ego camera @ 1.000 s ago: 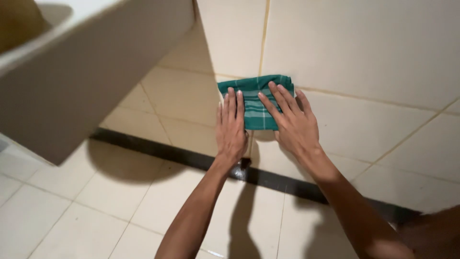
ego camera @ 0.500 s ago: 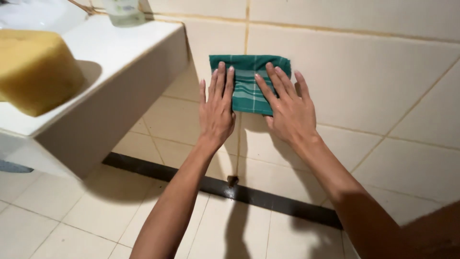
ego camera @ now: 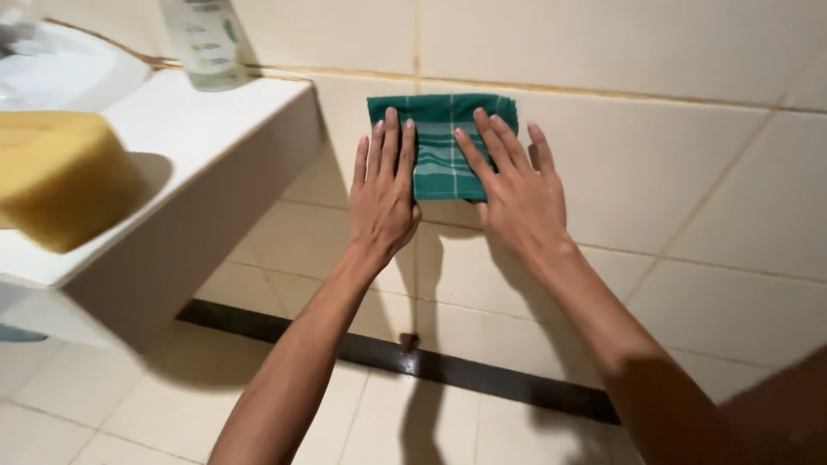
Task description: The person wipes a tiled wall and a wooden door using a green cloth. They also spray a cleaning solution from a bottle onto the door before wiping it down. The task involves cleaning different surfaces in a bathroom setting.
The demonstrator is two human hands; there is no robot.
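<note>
Folded green checked cloth (ego camera: 441, 145) pressed flat against cream tiled wall (ego camera: 655, 155). Left hand (ego camera: 382, 194) and right hand (ego camera: 515, 191) side by side, palms flat, fingers extended over cloth, nothing clasped. Yellow sponge block (ego camera: 60, 176) on white ledge (ego camera: 215, 112) to left, clear plastic bottle (ego camera: 205, 39) beyond.

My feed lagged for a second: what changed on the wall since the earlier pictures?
Both hands slid the green cloth up the tiled wall, nearer the grout line above. Left hand and right hand stay flat on it; the yellow sponge stays on the ledge.
</note>
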